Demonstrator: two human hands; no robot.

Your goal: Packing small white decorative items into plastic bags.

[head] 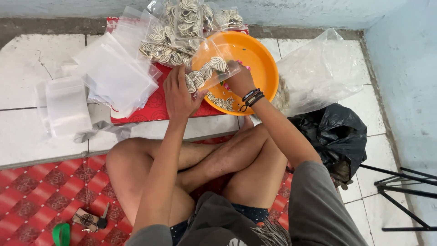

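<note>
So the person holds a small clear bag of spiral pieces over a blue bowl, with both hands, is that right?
Not quite: the bowl is orange, not blue, as the head view shows. The rest holds: the left hand and the right hand both hold the small clear bag of spiral pieces over it.

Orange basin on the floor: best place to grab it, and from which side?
Grip the orange basin by its bare right rim, coming from the right. The near-left rim is blocked by the left hand, the right hand and the small clear bag of spiral pieces; filled bags crowd the far-left edge.
</note>
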